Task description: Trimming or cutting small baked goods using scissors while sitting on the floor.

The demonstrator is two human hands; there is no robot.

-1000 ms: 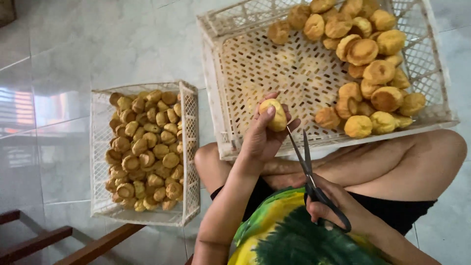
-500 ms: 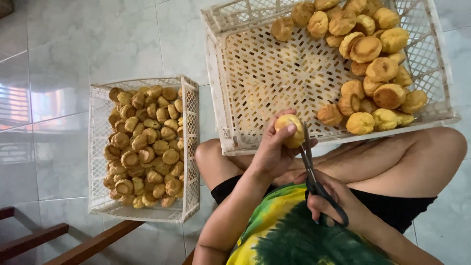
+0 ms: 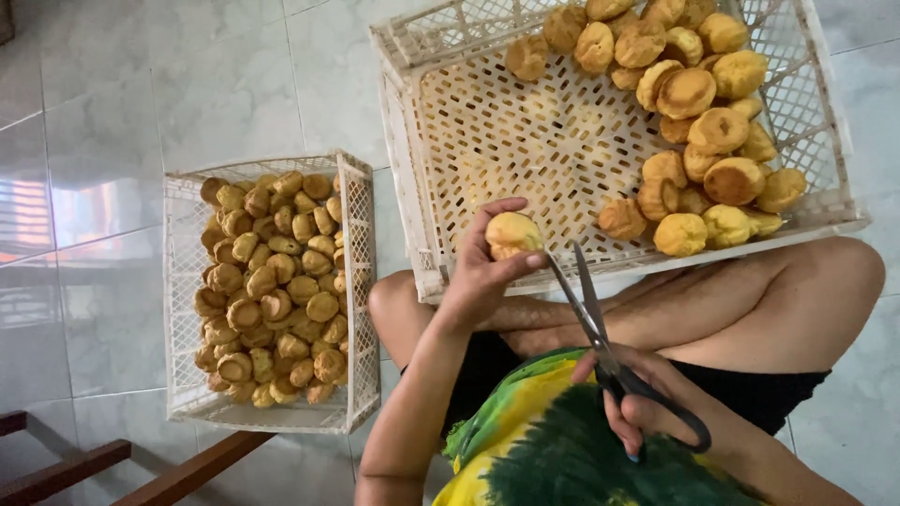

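We sit cross-legged on the tiled floor [image 3: 141, 112], and our left hand [image 3: 483, 272] closes its fingers around one round golden pastry puff [image 3: 512, 234], lifting it clear of our knee so its side faces the blades. Our right hand [image 3: 647, 408] grips the handles of the black scissors [image 3: 600, 323], whose blades stand narrowly apart with the tips just beside the puff, not yet touching it. The large white crate [image 3: 403, 122] rests against our legs, near enough that the heap of bigger puffs [image 3: 694, 122] in its far corner is within reach. The smaller white basket [image 3: 361, 281] stands just to our left, packed with smaller puffs [image 3: 272, 290], handy to the holding hand
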